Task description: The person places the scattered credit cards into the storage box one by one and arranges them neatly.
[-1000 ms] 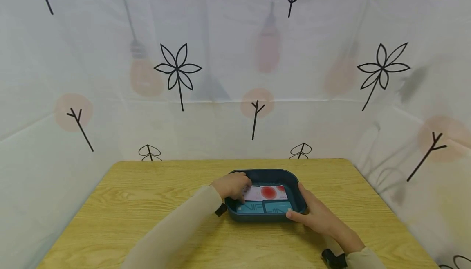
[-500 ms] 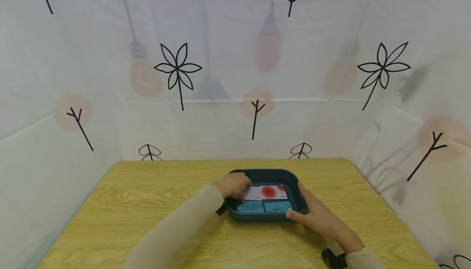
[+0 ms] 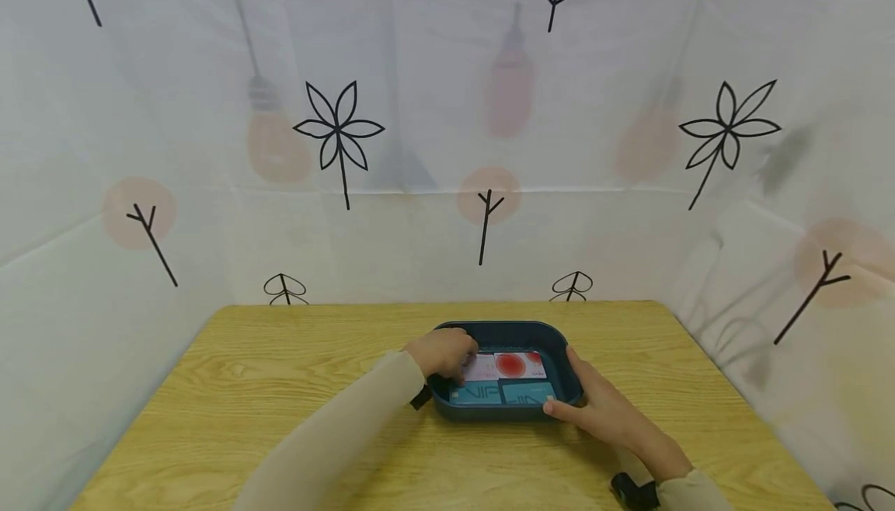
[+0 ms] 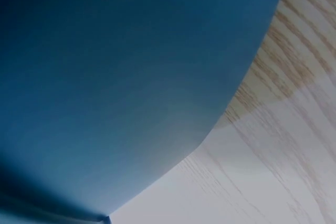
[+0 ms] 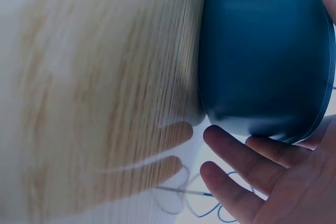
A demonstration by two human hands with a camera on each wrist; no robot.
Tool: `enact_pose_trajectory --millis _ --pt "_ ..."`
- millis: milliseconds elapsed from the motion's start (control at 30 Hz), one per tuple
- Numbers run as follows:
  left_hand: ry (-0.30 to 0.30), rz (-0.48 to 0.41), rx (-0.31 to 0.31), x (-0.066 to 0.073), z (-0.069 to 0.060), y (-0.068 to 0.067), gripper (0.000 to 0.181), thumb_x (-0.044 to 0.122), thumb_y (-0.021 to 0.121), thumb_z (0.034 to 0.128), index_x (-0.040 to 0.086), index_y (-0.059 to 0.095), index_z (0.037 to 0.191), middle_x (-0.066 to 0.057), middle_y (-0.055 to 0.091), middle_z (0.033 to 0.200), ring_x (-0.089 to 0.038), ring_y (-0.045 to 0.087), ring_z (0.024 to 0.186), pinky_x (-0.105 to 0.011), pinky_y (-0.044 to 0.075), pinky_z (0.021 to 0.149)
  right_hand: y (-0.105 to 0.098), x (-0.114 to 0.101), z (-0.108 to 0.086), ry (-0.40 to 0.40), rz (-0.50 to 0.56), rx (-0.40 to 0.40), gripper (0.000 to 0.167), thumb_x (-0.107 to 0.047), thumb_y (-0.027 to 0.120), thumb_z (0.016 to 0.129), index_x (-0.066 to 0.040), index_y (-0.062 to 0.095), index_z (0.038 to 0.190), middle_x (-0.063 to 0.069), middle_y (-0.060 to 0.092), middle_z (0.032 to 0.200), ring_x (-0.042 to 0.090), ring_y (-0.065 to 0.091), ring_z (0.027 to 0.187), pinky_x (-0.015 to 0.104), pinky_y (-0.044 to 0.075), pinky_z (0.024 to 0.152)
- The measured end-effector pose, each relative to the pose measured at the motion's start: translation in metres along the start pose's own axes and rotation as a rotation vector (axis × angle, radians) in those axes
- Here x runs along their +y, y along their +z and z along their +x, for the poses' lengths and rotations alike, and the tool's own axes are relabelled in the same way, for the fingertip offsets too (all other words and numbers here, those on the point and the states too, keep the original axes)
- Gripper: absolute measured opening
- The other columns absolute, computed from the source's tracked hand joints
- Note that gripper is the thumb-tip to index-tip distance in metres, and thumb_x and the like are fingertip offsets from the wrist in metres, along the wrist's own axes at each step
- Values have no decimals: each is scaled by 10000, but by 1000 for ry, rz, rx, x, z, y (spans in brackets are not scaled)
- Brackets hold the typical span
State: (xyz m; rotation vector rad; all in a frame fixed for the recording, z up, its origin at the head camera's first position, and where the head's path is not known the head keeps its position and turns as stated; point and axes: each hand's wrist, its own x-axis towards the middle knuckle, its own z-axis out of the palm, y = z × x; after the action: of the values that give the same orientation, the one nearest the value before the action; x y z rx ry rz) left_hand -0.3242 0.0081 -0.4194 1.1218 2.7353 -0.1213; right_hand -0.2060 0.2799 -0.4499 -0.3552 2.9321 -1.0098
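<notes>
A dark blue plastic tray (image 3: 503, 413) with rounded corners sits on the table. Inside lie two teal cards, a left one (image 3: 477, 394) with "VIP" lettering and a right one (image 3: 527, 394). Behind them are a white card (image 3: 520, 366) with red circles and a pale pink card (image 3: 481, 368). My left hand (image 3: 442, 352) reaches over the tray's left end, fingers bent down by the pink card; its fingertips are partly hidden. My right hand (image 3: 594, 402) holds the right end, thumb on the front rim and fingers along the outer side.
The tray stands on a wood-grain table (image 3: 280, 387). A pale cloth backdrop (image 3: 419, 247) with plant drawings hangs behind it. A black wrist device (image 3: 635, 491) sits at my right cuff. In the left wrist view the tray's blue wall (image 4: 131, 77) fills most of the frame.
At the seam between the white and pink cards, the pink card has shifted slightly under my left fingers. Both hands and the tray stay nearly in place.
</notes>
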Motion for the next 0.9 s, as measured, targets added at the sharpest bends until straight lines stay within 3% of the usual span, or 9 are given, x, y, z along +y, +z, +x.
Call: enact_pose_trajectory --millis 100,233,500,767,900 --pt "1 -16 1 0 0 0 348 350 814 752 206 665 1032 90 600 971 -88 531 929 -253 467 838 0 1 0 -1 0 2 1007 -505 641 863 8 73 1518 250 177 1535 442 288 1347 612 334 988" --pt "8 -13 2 0 -2 -2 429 372 804 756 210 661 1126 83 620 1063 -94 549 1018 -258 462 884 0 1 1 1 1 5 1007 -505 644 861 2 76 1519 241 178 1537 423 316 1337 593 357 981" --pt "33 -60 8 0 -14 -11 523 342 766 807 173 609 1276 22 614 1210 -130 561 1105 -275 457 923 -1 1 0 -14 -20 5 1005 -497 644 861 25 84 1512 264 173 1532 468 253 1356 635 305 994" --pt "30 -123 70 -3 -30 -16 488 310 731 850 164 596 1297 -14 579 1210 -125 557 1065 -284 460 912 -5 -1 -1 -2 -11 4 1014 -500 653 854 19 85 1514 266 173 1531 469 254 1354 637 300 997" --pt "71 -113 114 -9 -38 -13 479 317 722 858 150 600 1289 -30 589 1186 -117 558 1008 -275 465 891 -4 -3 3 -8 -15 -7 1020 -507 648 856 29 77 1511 276 164 1530 477 244 1355 636 298 998"
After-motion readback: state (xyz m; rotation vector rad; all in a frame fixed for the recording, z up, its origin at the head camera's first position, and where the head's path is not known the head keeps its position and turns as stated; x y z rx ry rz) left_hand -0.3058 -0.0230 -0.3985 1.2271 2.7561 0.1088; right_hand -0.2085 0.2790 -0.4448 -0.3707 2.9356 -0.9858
